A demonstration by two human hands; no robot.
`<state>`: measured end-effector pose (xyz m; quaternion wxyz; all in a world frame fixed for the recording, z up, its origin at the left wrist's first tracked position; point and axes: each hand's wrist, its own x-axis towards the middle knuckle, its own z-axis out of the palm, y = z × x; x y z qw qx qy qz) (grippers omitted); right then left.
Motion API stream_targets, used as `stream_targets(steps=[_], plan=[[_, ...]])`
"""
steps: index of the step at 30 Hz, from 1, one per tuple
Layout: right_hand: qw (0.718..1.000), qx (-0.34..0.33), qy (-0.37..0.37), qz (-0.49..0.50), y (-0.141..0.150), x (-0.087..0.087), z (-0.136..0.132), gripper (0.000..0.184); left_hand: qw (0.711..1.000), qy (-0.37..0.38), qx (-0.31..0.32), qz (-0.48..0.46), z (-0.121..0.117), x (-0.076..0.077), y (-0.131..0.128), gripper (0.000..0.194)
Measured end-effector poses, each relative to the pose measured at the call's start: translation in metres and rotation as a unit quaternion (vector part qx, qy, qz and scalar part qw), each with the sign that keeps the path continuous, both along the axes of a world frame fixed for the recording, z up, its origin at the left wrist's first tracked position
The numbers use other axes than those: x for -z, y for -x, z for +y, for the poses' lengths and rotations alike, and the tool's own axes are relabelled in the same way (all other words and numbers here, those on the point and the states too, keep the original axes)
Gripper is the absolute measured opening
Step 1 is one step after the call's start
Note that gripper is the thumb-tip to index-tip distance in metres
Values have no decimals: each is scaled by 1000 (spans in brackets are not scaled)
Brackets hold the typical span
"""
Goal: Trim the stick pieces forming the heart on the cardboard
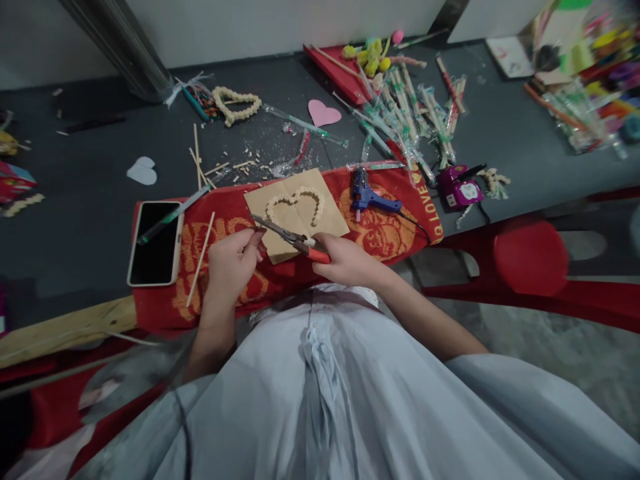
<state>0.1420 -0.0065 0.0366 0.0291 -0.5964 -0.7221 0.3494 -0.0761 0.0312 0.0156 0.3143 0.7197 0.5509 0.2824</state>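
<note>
My right hand point(343, 257) is closed around the handles of red-handled pliers point(287, 233). Their long grey jaws point up and left over a brown square card point(327, 197). On this card lies a heart outline point(320, 200) built from small pale pieces, open along its lower part. My left hand point(233, 263) is at the card's lower left corner, near the jaw tips, with its fingers pinched together; what they hold, if anything, is too small to make out. Under both hands a red and orange towel point(235, 227) covers the table edge.
A blue glue gun point(373, 197) lies right of the card, its cord trailing right. At left are a phone point(155, 243) and a thin stick point(201, 260). Behind are a finished heart frame point(235, 103), a pink paper heart point(324, 113), and several wrapped stick bundles point(400, 100).
</note>
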Motion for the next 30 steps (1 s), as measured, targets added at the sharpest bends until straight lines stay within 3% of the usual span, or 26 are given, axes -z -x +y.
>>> stream_targets(steps=[5, 13, 20, 30], plan=[[1000, -16, 0, 19, -2, -4, 3, 30, 999, -16, 19, 33, 1, -5, 2, 32], [999, 29, -3, -39, 5, 0, 1, 21, 998, -8, 25, 63, 3, -5, 1, 32], [994, 77, -16, -69, 7, 1, 4, 18, 997, 13, 70, -5, 1, -1, -7, 34], [994, 83, 8, -66, -4, 6, 7, 20, 998, 48, 15, 33, 8, 0, 7, 32]])
